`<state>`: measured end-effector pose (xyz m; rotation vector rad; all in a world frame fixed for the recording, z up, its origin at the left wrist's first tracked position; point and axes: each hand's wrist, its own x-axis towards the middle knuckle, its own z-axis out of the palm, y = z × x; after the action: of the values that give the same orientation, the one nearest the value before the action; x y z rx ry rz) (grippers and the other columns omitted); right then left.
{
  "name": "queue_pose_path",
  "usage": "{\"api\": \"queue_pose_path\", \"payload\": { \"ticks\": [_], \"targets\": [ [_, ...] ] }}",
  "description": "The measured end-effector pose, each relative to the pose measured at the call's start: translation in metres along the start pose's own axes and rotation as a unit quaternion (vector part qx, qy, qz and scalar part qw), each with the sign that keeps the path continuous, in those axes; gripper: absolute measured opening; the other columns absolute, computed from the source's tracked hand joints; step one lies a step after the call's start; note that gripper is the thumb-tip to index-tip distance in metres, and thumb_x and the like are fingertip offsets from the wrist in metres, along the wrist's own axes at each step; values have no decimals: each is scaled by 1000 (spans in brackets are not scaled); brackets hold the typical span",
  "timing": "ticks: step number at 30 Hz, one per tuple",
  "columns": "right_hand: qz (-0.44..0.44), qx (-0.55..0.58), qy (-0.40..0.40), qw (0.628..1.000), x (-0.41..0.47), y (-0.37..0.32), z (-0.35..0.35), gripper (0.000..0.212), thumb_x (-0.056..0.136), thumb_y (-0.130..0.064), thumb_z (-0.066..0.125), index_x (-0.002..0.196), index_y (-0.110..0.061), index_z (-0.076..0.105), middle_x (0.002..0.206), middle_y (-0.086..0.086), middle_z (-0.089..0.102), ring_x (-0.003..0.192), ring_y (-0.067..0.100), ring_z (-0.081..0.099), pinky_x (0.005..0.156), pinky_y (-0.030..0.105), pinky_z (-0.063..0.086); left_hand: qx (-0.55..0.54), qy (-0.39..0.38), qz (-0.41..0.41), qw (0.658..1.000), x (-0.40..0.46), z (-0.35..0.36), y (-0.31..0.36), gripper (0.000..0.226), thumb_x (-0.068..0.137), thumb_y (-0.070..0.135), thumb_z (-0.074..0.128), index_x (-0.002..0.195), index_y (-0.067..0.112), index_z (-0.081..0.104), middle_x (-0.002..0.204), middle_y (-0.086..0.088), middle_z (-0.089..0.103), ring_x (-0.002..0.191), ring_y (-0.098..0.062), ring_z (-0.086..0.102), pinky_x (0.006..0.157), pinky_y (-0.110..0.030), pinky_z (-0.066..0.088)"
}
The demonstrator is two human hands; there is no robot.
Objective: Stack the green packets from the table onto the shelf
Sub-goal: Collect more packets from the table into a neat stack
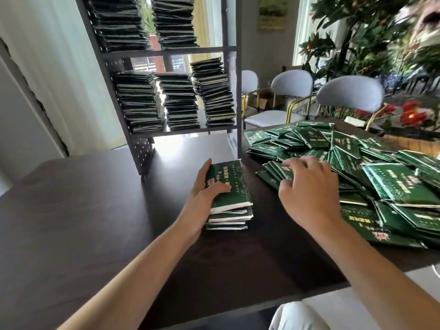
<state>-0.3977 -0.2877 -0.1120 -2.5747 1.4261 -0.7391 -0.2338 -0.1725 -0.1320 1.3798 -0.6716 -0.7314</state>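
Note:
A small stack of green packets (232, 198) stands on the dark table (95, 210) near its middle. My left hand (204, 194) grips this stack from its left side, thumb lying on the top packet. A loose heap of green packets (381, 177) spreads over the right part of the table. My right hand (309, 186) hovers over the heap's near left edge, fingers spread and bent, touching the packets; it is motion-blurred. The grey metal shelf (166, 53) stands at the back of the table. It holds several tall stacks of packets (176, 101) on two levels.
Three pale chairs (350, 94) stand behind the table on the right. A large plant with red flowers (409, 115) fills the far right. The table's near edge runs across the lower frame. A curtain (47, 67) hangs at the left.

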Motion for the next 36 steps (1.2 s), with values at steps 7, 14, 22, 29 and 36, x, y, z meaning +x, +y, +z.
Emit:
{"api": "queue_pose_path", "payload": {
  "ticks": [7, 14, 22, 29, 36],
  "targets": [
    [62, -110, -80, 989, 5, 19, 7, 55, 94, -24, 54, 146, -19, 36, 131, 12, 56, 122, 33, 53, 92, 44, 48, -31, -17, 5, 999, 0, -3, -2, 64, 95, 4, 50, 149, 37, 42, 99, 5, 78, 94, -21, 73, 85, -34, 58],
    [51, -111, -36, 992, 1, 15, 14, 55, 92, -25, 56, 145, -19, 42, 131, 12, 60, 121, 35, 54, 97, 47, 47, -26, -8, 11, 1000, -1, -5, -5, 60, 96, 8, 56, 145, 40, 46, 99, 10, 78, 96, -17, 74, 89, -33, 57],
    [-7, -91, 10, 996, -6, -1, 9, 49, 97, -16, 51, 146, -24, 45, 102, -1, 69, 92, 25, 68, 65, 32, 42, -28, -14, 17, 999, 1, -7, -6, 58, 96, 10, 57, 145, 39, 47, 104, 8, 77, 99, -18, 74, 94, -36, 55],
    [-133, 186, 182, 956, -4, -29, 10, 31, 89, -3, 63, 116, -15, 71, 93, 3, 75, 72, 20, 64, 70, 34, 48, -31, -23, 22, 999, 0, -6, -8, 58, 95, 9, 61, 143, 37, 48, 108, 8, 75, 97, -14, 74, 86, -27, 56],
    [-226, 257, 58, 938, -6, -49, 28, 34, 87, -1, 65, 109, -24, 75, 121, -8, 67, 122, 13, 55, 108, 27, 34, -52, -19, 35, 998, -1, -6, -2, 29, 106, 32, 46, 130, 31, 61, 127, 4, 70, 116, -8, 65, 104, -29, 48]
  ]
}}
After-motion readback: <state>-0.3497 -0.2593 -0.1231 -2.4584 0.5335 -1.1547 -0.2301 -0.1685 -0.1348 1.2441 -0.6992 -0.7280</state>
